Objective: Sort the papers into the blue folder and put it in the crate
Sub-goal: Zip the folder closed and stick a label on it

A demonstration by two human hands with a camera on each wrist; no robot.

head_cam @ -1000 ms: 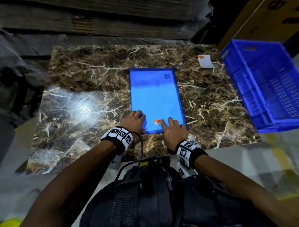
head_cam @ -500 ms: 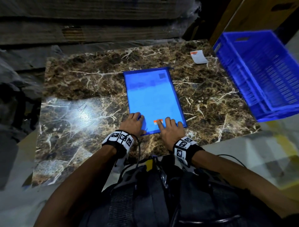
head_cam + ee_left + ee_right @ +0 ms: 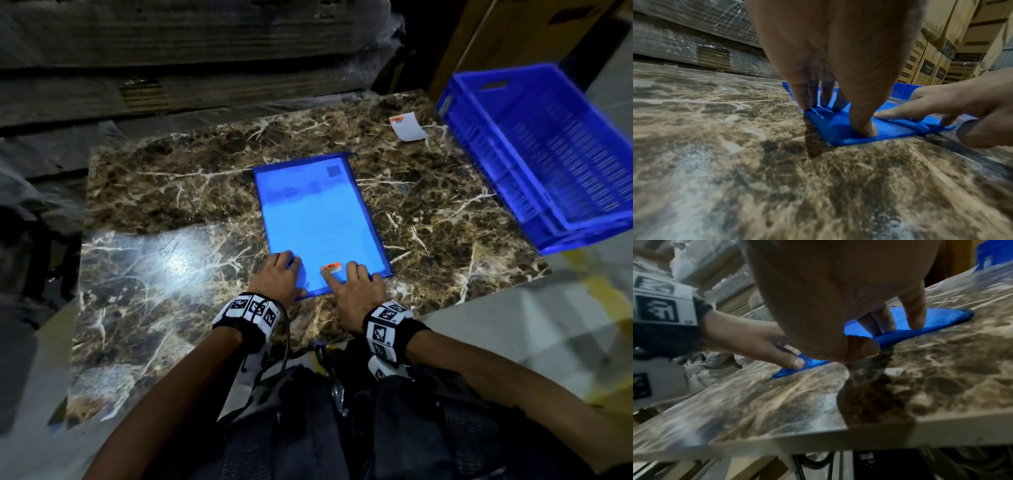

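Pressing flat on the near end of the blue folder (image 3: 318, 219), both hands are working its closing edge, and the job now seems to be sealing it before the lift; the folder lies lengthwise in the middle of the marble counter (image 3: 171, 212), its near short edge just inside the counter's front rim, with paper showing faintly through the translucent cover. The left hand (image 3: 279, 279) sits on the near left corner, fingers straight and close together with their tips on the plastic and the thumb pushed down near the edge (nothing is pinched; this grip is only a press); the right hand (image 3: 358, 286) rests on the near right part, fingers spread and flat, the forefinger beside the small orange sticker (image 3: 331, 267). To do this well, I would keep one hand anchoring a corner while the other runs along the seam, so the folder does not skate on the polished stone; whether the closure has caught along its whole length cannot be told from these views. The blue crate (image 3: 534, 154) stands at the counter's far right and looks empty; a loose white slip (image 3: 409, 128) lies near it, well apart from the folder, and should probably be checked before carrying anything over.
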